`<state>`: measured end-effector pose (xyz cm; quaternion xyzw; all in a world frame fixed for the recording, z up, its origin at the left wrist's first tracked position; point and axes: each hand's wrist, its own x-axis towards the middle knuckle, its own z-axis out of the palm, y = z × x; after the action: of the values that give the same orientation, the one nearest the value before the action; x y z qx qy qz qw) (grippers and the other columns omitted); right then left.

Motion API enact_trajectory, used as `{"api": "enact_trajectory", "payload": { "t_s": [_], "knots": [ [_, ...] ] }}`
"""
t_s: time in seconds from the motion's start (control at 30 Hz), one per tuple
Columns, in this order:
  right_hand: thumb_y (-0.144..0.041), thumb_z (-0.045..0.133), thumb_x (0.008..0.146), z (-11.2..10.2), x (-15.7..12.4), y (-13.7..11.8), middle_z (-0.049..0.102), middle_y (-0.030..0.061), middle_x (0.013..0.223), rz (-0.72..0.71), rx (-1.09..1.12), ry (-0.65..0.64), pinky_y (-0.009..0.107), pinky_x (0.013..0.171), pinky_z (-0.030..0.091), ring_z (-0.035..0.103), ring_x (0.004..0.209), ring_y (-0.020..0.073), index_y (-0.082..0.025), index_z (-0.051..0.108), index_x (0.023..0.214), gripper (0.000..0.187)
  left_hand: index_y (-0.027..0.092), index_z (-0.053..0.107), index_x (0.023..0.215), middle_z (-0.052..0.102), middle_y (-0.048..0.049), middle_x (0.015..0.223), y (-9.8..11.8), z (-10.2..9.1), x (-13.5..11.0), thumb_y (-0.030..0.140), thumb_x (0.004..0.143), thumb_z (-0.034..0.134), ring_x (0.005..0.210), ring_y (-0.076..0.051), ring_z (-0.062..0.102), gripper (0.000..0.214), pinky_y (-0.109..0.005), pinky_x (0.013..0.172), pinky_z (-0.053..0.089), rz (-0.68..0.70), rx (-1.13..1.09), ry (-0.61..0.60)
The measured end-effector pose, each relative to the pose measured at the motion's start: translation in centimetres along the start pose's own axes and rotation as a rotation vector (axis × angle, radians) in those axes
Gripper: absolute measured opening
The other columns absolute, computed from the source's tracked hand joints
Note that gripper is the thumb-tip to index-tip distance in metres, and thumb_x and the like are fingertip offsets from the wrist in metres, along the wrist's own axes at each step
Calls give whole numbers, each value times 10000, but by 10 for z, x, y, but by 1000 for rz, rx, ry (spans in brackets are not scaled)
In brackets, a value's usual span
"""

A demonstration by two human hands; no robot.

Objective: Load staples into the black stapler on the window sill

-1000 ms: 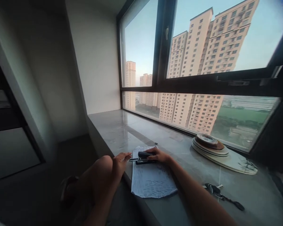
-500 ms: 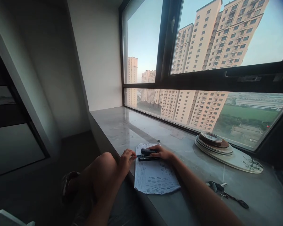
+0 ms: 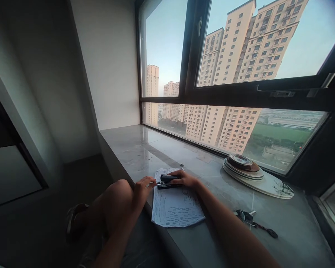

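Head view: at the far left a bare knee (image 3: 118, 193) sticks up beside the sill (image 3: 139, 147). At 3 o'clock from the knee is the left hand (image 3: 142, 187). Its fingers are bent and the tips sit at the left end of the stapler (image 3: 167, 181). I cannot tell if they pinch the thin metal bit there or only push on it. A second ago that metal bit poked out farther and the left hand was a little way off from it. Now the hand has come right up to it and less of it shows, so it looks like it is being slid back in. The stapler has stayed in its place, lying flat across the 12 o'clock end of the paper (image 3: 174, 204), and the paper lies on the sill with its 6 o'clock edge hanging over the sill's edge. The right hand (image 3: 186, 180) still grips the right end of the stapler, fingers curled over the top, and holds it down. At 2 o'clock from the paper is a stack of plates (image 3: 244, 169), near the window (image 3: 240, 123). At 4 o'clock from the paper lie the keys (image 3: 249, 219), just beside the right arm. Plates and keys have not been touched; they only seem to shift because the head turned a bit.
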<state>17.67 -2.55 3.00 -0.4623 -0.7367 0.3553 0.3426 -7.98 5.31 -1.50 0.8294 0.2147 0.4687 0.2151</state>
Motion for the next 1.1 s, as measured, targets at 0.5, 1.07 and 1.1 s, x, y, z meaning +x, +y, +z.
{"api": "enact_trajectory", "payload": {
  "t_s": [0.5, 1.07, 1.1],
  "knots": [
    [-498, 680, 821, 0, 1, 3, 710, 51, 1045, -25, 58, -22, 319, 855, 503, 644, 955, 239, -154, 688, 1186, 502, 237, 763, 802, 764, -28, 913, 9, -5, 1, 272, 765, 698, 864, -202, 702, 82, -335, 812, 553, -209, -157, -84],
    [-494, 683, 812, 0, 1, -1, 711, 45, 1051, -4, 55, -21, 323, 856, 501, 638, 968, 244, -158, 682, 1209, 520, 254, 749, 932, 745, -36, 932, 13, -6, -7, 303, 902, 592, 897, -188, 692, 167, -325, 836, 556, -22, -47, 119],
    [-498, 682, 809, 0, 1, -1, 711, 46, 1056, 1, 50, -21, 330, 864, 501, 637, 975, 248, -160, 681, 1210, 524, 254, 752, 945, 746, -38, 943, 11, -6, -7, 315, 899, 598, 897, -191, 694, 172, -334, 837, 563, -29, -58, 131]
  ]
}}
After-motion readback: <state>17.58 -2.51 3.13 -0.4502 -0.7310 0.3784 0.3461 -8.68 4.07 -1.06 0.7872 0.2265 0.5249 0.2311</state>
